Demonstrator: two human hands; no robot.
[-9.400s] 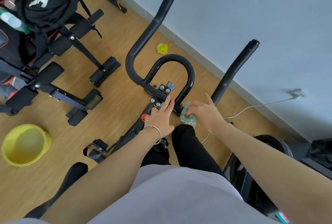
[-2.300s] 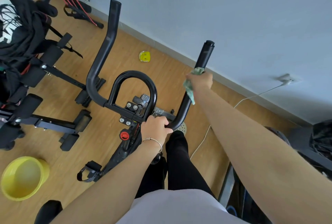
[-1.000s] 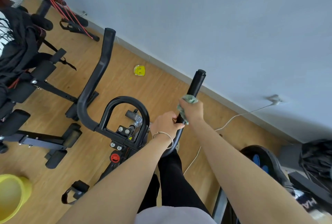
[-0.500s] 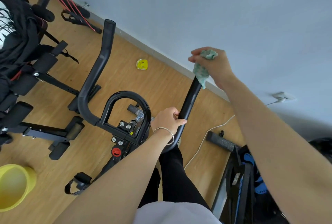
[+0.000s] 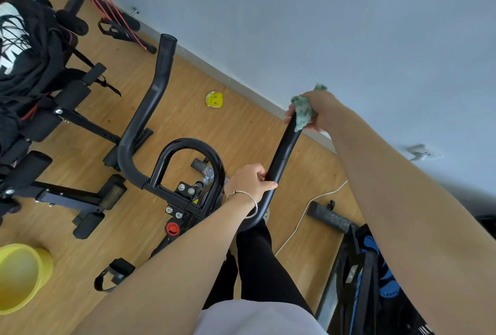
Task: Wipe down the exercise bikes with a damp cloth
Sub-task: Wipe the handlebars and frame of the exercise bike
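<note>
Since my right hand, bunching the cloth, has slid up to the right handlebar tip while my left hand grips its base, that bar looks done.

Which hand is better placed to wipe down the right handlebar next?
Right. The right hand grips the cloth round the top end of the handlebar; the left hand holds the same bar lower down, without cloth.
</note>
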